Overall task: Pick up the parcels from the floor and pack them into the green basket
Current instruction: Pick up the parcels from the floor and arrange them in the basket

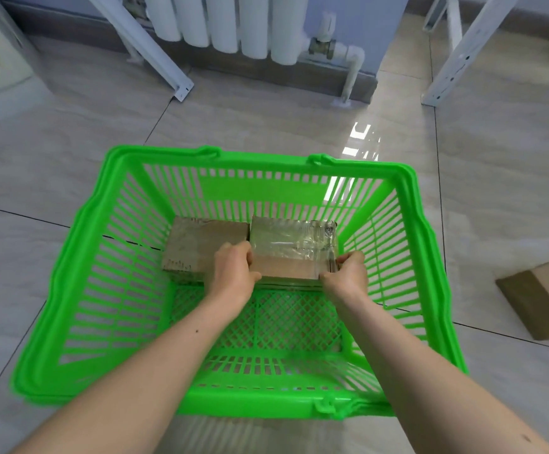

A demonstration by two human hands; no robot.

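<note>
Head view: two hands (234, 270) (345, 273) grip one of two basket (70, 257) parcels (291, 253) (198, 247).

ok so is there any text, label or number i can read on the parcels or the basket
None can be read.
Left parcel: dark marks near its front edge, too blurred to read.
Taped parcel, gripped by the left hand and right hand: glare on the tape, no text visible.
Green basket: no print visible.
Parcel on the floor: plain faces.

No text, label or number is legible on any parcel or the basket.
</note>
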